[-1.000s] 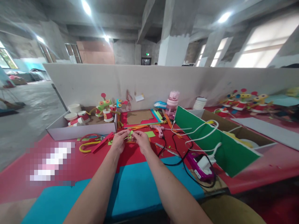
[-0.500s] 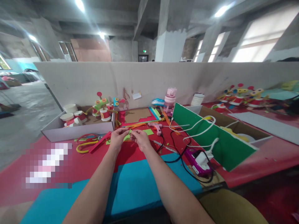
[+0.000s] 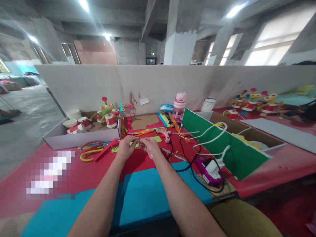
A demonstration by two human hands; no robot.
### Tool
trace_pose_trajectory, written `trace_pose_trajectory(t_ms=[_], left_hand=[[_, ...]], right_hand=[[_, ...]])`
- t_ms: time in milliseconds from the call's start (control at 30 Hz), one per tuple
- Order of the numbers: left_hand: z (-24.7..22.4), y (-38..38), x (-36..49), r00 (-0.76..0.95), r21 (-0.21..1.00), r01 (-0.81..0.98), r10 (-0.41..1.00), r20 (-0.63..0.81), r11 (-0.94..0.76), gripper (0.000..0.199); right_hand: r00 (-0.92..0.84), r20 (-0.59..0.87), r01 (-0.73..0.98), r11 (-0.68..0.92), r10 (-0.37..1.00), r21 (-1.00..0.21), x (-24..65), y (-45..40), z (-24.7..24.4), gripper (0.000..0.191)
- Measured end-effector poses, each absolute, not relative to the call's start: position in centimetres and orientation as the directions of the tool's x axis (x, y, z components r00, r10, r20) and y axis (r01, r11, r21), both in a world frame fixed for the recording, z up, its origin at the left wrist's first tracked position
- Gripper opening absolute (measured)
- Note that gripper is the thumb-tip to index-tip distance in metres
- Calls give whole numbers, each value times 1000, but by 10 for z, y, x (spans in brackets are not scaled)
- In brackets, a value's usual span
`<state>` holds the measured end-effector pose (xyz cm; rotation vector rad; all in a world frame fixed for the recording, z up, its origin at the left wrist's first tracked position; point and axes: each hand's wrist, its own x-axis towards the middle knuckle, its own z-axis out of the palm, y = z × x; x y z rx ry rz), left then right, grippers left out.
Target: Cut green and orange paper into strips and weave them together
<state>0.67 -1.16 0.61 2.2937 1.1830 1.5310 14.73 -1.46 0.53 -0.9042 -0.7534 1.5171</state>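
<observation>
My left hand [image 3: 126, 147] and my right hand [image 3: 150, 147] meet fingertip to fingertip above the red tabletop [image 3: 138, 164]. Both are closed in a pinch on a tiny green paper piece, mostly hidden by the fingers. Below and behind them lie light green paper sheets [image 3: 156, 139]. A pink glue gun [image 3: 165, 135] rests just beyond my right hand. Left of my left hand are yellow-handled scissors [image 3: 86, 155] and a red strip [image 3: 106, 150].
A white box [image 3: 81, 140] with paper cups and cup figures stands at left. At right are a green-sided box [image 3: 222, 148], a purple power strip [image 3: 209, 172] and loose cables. A blue sheet [image 3: 145, 191] covers the near edge; a pink bottle [image 3: 179, 105] stands behind.
My left hand has shifted slightly to the right and its fingers reach further over the green piece. My right fingers have curled in a little more. The table things stay put.
</observation>
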Motion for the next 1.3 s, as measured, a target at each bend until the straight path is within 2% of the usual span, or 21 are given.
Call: trace_pose_trajectory(t_ms=[600,700,800,933,1033,1133,1300], left_hand=[[13,-20,9,256,511,558,721,644,-654,24],[13,-20,10,222,553,524,731,646,-648,22],[13,-18,11,125,663,422,764,633,-619,18],[15,-15,8,-41,874,177,884,465,-452,24],[20,-16,4,50,955,22,955,294,-295,35],[23,-18,0,162,980,-2,967,198,-201,34],[21,-17,-5,192,989,35,972,137,-146,27]], right_hand=[[-83,-99,-501,-127,992,-856,153,-18,8,20],[-85,-77,-495,-109,993,-862,153,-17,6,24],[-75,-50,-478,-80,996,-875,153,-15,4,26],[-45,69,-384,46,997,-922,151,-15,5,25],[-67,162,-272,138,985,-952,151,-16,6,22],[-108,224,-151,207,969,-967,153,-17,3,17],[-181,262,9,268,948,-963,156,-15,-6,11]])
